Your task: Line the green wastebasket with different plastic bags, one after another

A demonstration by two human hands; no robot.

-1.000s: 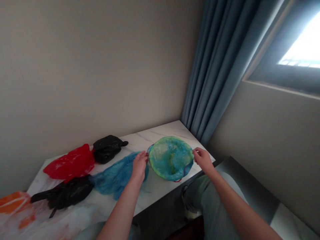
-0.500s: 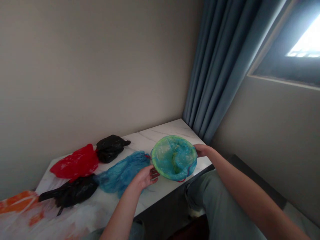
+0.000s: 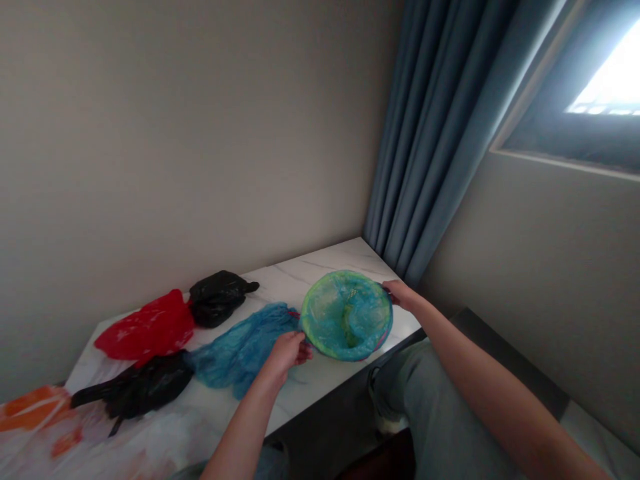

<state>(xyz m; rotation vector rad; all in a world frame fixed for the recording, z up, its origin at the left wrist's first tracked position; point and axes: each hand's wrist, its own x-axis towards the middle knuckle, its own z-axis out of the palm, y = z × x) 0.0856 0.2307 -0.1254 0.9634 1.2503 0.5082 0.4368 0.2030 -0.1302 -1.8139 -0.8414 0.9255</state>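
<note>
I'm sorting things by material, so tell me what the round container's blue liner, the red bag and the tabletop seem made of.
Blue liner: thin, glossy plastic film; it wrinkles, and the green container shows through. Red bag: probably shiny plastic film, judging by its creases and pale highlights. Tabletop: smooth, white with grey veins; real marble or an imitation, I can't tell.

Near the far left corner of the tabletop (image 3: 333, 259), a red bag (image 3: 150, 327), touching a black bag (image 3: 215, 300) by the far edge and a second black bag (image 3: 147, 387) below. Nearer the front, orange-and-white plastic (image 3: 37, 410). Past the far right corner, a curtain (image 3: 425, 153).
</note>
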